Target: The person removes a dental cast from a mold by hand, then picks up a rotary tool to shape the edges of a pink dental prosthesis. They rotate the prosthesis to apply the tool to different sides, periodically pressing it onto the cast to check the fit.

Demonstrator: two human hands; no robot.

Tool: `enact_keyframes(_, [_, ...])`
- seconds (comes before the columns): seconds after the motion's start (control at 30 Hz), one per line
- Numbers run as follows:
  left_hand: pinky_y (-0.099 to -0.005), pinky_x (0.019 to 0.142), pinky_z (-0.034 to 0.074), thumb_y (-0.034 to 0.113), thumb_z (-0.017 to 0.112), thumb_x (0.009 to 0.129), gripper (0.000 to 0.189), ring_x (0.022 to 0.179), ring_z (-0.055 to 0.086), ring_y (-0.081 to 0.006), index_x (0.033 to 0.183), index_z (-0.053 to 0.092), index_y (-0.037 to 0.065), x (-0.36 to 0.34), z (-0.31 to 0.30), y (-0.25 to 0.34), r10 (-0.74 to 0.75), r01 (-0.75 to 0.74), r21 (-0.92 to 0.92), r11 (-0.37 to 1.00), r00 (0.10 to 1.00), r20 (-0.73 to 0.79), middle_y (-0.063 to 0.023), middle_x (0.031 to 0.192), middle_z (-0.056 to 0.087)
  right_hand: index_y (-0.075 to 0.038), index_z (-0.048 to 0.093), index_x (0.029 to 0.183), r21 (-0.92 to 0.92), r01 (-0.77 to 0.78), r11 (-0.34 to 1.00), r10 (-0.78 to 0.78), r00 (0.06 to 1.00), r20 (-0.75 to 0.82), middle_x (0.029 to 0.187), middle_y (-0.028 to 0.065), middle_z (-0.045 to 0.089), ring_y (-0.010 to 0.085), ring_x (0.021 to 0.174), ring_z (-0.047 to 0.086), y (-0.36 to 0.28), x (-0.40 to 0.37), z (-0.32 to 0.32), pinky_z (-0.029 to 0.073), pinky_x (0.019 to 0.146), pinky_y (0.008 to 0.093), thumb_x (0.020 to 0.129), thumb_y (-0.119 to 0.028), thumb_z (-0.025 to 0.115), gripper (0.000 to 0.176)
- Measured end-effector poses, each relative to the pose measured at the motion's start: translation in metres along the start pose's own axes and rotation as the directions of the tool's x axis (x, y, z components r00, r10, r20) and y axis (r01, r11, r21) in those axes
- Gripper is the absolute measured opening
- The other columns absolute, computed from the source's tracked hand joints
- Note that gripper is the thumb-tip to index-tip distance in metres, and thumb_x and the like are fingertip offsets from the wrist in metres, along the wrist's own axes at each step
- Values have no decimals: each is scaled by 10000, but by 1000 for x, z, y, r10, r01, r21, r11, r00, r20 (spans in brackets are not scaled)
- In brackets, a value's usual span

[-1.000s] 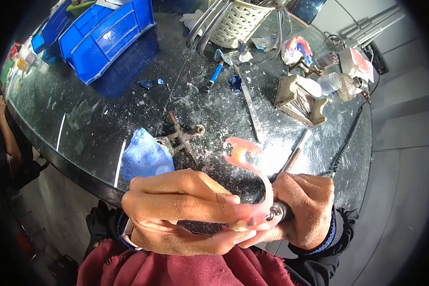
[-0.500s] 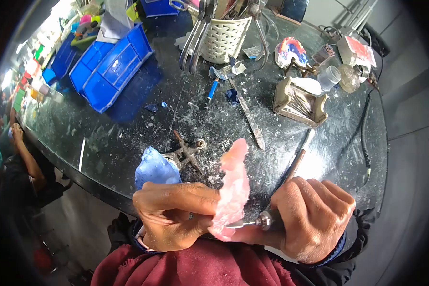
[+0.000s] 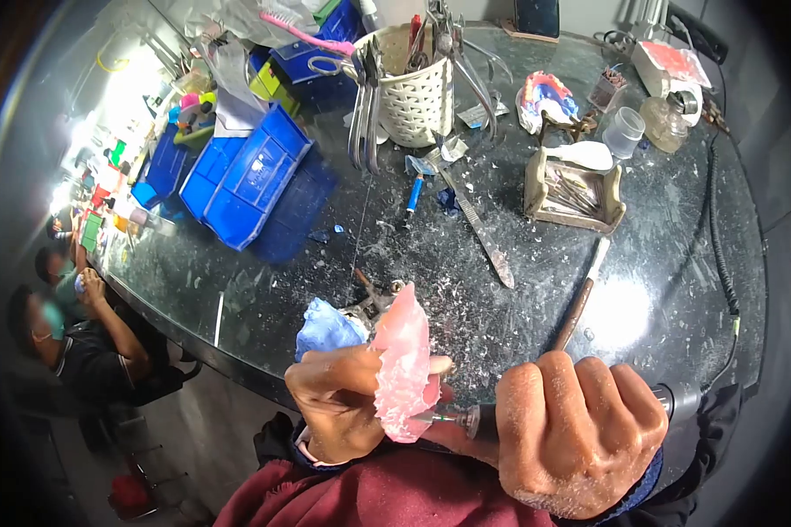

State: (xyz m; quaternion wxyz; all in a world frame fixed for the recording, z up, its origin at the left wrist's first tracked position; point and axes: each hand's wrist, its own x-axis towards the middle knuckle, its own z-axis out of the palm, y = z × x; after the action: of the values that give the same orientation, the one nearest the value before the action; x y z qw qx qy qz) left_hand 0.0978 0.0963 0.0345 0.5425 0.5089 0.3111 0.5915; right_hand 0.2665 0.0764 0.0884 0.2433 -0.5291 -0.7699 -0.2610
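Observation:
My left hand [image 3: 334,395] grips a pink acrylic denture plate [image 3: 402,360], its thin edge upright and its lower rim rough with shavings. Wrapped around a rotary handpiece [image 3: 483,422] is my right hand [image 3: 584,435], dusted with pale powder. The bur [image 3: 444,417] at the handpiece's tip meets the lower right side of the plate; its exact contact point is partly hidden. Behind my left hand sits a blue plaster model [image 3: 330,328], and beside it a metal articulator [image 3: 371,305] is partly covered by the plate.
Blue bins [image 3: 246,180] stand at the left, near a white basket [image 3: 416,105] of pliers. A plaster knife [image 3: 479,228], a brown-handled brush [image 3: 578,307] and a bur box [image 3: 580,198] lie ahead. A coiled cord [image 3: 717,228] runs along the right. Another person [image 3: 97,351] sits at far left.
The denture plate has turned more edge-on, and its top end sits lower. My view has shifted, bringing the person at left and more of the handpiece into sight.

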Motion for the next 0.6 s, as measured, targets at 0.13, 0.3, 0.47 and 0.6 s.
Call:
enact_keyframes(0.13, [-380, 732, 538, -8, 776, 654, 150, 700, 653, -204, 691, 630, -7, 3, -3, 9, -19, 16, 53, 998, 998, 62, -113, 737, 619, -88, 370, 554, 170, -75, 983, 28, 964, 264, 459, -13, 357, 122, 359, 425, 8, 5, -16, 303, 345, 262, 610, -593, 706, 609])
enact_keyframes(0.3, [-247, 674, 560, -51, 751, 654, 220, 743, 655, -180, 853, 658, -46, 13, -8, 9, 186, -197, 26, 980, 955, 232, -146, 877, 601, -111, 413, 594, 351, -61, 934, -47, 956, 291, 495, -24, 409, 122, 377, 475, 20, 6, 1, 335, 345, 263, 635, -617, 670, 569])
enact_keyframes(0.47, [-258, 736, 571, -80, 723, 671, 254, 804, 660, -209, 916, 664, -42, 14, -9, 12, 197, -194, -39, 980, 948, 249, -159, 932, 587, -97, 413, 581, 478, -16, 878, -128, 955, 267, 467, -7, 415, 134, 356, 479, 21, 12, 8, 355, 333, 266, 605, -564, 730, 565])
enact_keyframes(0.6, [-245, 722, 558, -68, 744, 650, 293, 792, 649, -178, 929, 680, -5, 13, -14, 9, 207, -203, -43, 978, 944, 256, -138, 914, 598, -91, 428, 591, 534, -26, 845, -151, 946, 286, 479, 2, 436, 139, 365, 496, 19, 13, 10, 360, 334, 265, 580, -517, 768, 545])
